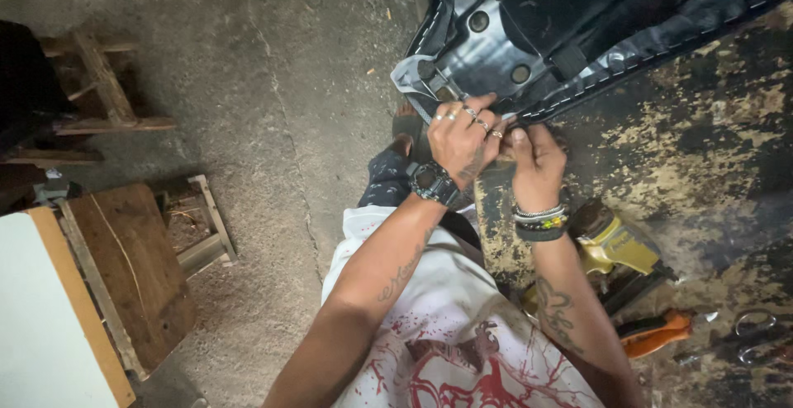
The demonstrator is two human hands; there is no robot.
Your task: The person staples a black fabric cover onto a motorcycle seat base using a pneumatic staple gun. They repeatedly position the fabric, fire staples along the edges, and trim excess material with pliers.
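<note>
Black vinyl cover edge (541, 113) is what both hands work on, just right of the middle of the frame. The left hand (464, 139), wearing several rings and a dark wristwatch (434, 183), has its fingers curled over the rim of the overturned seat (570, 20), gripping the cover where it folds onto the underside. The right hand (535, 164), with beaded bracelets (541, 222) at the wrist, sits just beside it, touching it, thumb up and fingers pinched on the same stretch of edge. Both forearms are tattooed.

The seat lies upside down in the upper right of the frame, its dark plastic base showing round holes and ribs, with a pale line of stitching along the border. It rests on a worn counter (702, 160) with flaking, blotchy paint that fills the right side.

Below the right wrist, on the counter, lies a yellow stapler gun (615, 247), and near it, toward the lower right, an orange-handled tool (657, 332). A pair of scissors (756, 338) lies at the far right edge.

At the bottom centre a white shirt with a red print (462, 350) is seen. The concrete floor (273, 86) takes the middle and upper left; a wooden stool (132, 272) stands at the lower left, and wooden frames (95, 94) at the upper left.
</note>
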